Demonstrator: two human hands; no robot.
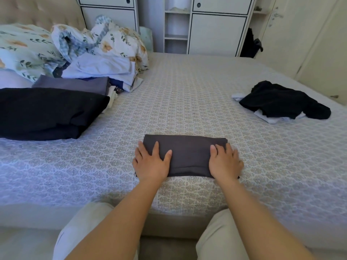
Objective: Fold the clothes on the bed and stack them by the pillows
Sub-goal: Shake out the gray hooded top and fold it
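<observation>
Charcoal folded garment (187, 154) lies near the front edge of the bed (187, 94), centre of the scene, and we have both hands flat on it: left hand (151, 162) on its left end, right hand (225, 163) on its right end. Fingers on both are straight and spread, pressing down, not curled round the cloth. We read this as the smoothing step at the end of a fold (the piece already looks like a tidy rectangle).

Long axis of the garment runs left to right across the bed, parallel to the near edge. Short sides point left and right; one long side faces us, the other faces the far wardrobe (216, 25).

Next move, in our judgement: either one more fold, left end over right, or slide the hands under and carry the piece far-left to the folded stack (47, 113) by the floral pillows (24, 47). Carrying calls for support at both ends so the layers don't slip open.

Not yet done: a black crumpled heap (281, 102) over something white sits well apart at far right. Loose pale clothes (105, 68) are also piled beside the pillows.
</observation>
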